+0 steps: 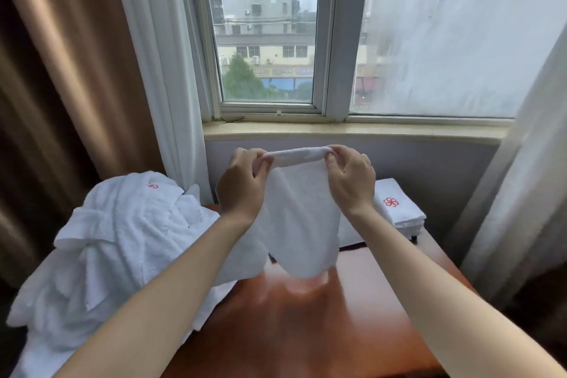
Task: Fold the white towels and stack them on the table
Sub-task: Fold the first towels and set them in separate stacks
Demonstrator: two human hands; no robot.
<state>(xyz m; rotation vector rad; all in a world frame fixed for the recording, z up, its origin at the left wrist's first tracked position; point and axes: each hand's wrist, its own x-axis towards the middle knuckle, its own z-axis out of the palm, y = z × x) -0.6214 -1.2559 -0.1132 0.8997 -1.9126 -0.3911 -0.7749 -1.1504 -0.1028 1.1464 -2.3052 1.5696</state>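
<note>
Towel (300,218) hangs above table (322,316), left hand (242,181) and right hand (349,178) pinching top corners; folded stack (395,209) at table's far right, unfolded white heap (122,239) at its left.

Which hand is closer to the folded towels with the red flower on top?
Right. The right hand holds the hanging towel just left of that stack; the left hand grips the towel's other corner, farther away.

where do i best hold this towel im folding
Probably by its two top corners, coming from the near side with fingers over the rolled top edge. The left hand pinches one corner and the right hand the other. Held so, the towel hangs flat, its loose lower end over the table.
</note>
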